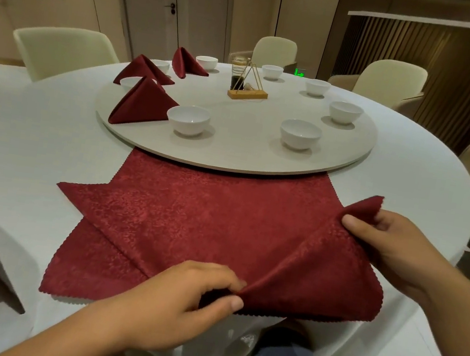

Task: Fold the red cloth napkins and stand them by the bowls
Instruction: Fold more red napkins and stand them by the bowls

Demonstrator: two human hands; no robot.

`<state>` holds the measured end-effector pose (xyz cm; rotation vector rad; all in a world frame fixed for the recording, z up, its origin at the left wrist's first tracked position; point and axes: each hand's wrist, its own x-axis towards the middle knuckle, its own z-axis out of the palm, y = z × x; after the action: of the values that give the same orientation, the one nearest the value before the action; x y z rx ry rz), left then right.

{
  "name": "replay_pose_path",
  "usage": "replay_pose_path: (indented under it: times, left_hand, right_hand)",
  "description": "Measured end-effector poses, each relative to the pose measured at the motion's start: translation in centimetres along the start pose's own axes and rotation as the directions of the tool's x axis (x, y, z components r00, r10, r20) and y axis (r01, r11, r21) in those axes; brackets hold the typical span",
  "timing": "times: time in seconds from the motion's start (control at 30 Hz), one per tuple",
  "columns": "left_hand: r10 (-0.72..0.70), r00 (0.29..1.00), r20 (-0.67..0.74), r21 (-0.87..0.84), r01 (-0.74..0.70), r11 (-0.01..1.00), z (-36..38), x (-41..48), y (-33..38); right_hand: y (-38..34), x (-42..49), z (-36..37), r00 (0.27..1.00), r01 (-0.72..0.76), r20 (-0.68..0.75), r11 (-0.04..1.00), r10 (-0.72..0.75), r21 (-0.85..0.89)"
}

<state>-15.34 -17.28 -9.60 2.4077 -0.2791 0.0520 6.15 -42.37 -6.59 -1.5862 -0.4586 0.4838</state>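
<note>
left hand (178, 300) pinches the near fold, right hand (386, 240) a raised corner of the soft, limp red napkin (206, 219), likely best handled by its edges.

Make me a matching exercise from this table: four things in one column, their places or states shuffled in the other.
1. left hand
2. right hand
3. nearest folded napkin
4. wooden stand

A. at the centre of the turntable
B. stands beside a white bowl
C. pinches a lifted corner of the flat napkin
D. pinches the near edge of the flat napkin

Pairs: 1-D, 2-C, 3-B, 4-A.
</note>
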Motion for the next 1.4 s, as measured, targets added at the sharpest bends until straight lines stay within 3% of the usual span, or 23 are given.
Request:
replay_pose_path:
  times: [0.13, 0.23, 0.33, 0.83, 1.0, 1.2, 1.4]
  left_hand:
    - [-0.16, 0.987, 0.028, 0.256, 0.148, 0.955, -1.2, 0.8, -2.0]
    - [-0.238, 0.967, 0.092, 0.273, 0.206, 0.94, -1.8, 1.6, -3.0]
    - [-0.23, 0.968, 0.102, 0.304, 0.19, 0.934, -1.6, 2.0, -3.4]
    - [-0.176, 0.973, 0.15, 0.366, 0.111, 0.924, -1.3, 3.9, -4.2]
    - [-0.135, 0.976, 0.173, 0.374, 0.062, 0.925, -1.2, 4.1, -4.7]
    - [-0.095, 0.973, 0.211, 0.384, 0.006, 0.923, -1.3, 4.3, -5.3]
    - [-0.081, 0.977, 0.197, 0.336, 0.011, 0.942, -1.8, 4.6, -5.8]
  right_hand:
    - [0.5, 1.1, 1.8, 0.999, -0.05, -0.01, 0.992, 0.049, -0.115]
    - [0.7, 1.7, 3.2, 0.999, -0.035, -0.015, 0.959, 0.032, -0.282]
    - [1.1, 2.3, 4.0, 1.0, -0.017, -0.018, 0.918, 0.011, -0.395]
    - [1.6, 5.6, 5.2, 0.992, -0.043, -0.121, 0.832, -0.029, -0.553]
    - [0.3, 7.3, 6.5, 0.983, -0.126, -0.183, 0.823, 0.027, -0.554]
    - [0.6, 10.3, 6.7, 0.995, -0.062, -0.097, 0.714, -0.009, -0.698]
    - [1.1, 12.8, 6.3, 0.997, -0.072, -0.057, 0.704, 0.046, -0.706]
